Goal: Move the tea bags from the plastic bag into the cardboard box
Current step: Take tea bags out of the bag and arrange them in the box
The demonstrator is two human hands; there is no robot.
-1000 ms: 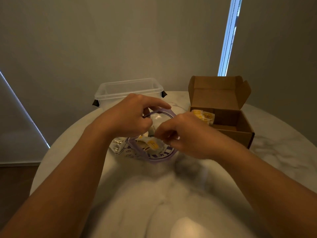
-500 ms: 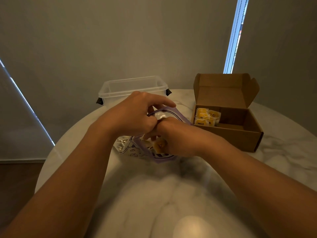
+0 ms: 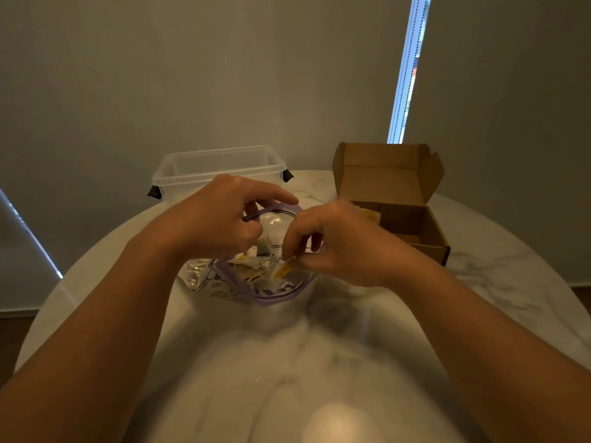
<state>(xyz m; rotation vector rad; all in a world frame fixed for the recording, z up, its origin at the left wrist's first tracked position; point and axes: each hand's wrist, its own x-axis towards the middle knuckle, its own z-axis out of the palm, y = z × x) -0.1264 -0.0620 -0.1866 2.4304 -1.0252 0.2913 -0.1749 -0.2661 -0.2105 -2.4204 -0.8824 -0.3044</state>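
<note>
Plastic bag [image 3: 224, 287] at table [image 3: 243, 362] centre: I see the left hand [image 3: 217, 219] gripping its purple rim, the right hand [image 3: 339, 244] pinching 1 yellow-labelled tea bag [image 3: 284, 268] at its mouth. Cardboard box [image 3: 415, 225] stands open near the far right edge.

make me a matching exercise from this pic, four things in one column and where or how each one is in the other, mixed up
Things:
1. plastic bag
2. cardboard box
3. clear tub
4. yellow tea bag

Places or states:
A. far right of the table, lid flap up
B. pinched by the right hand
C. far left, behind the left hand
D. centre, purple rim held by the left hand

Pairs: 1-D, 2-A, 3-C, 4-B
</note>
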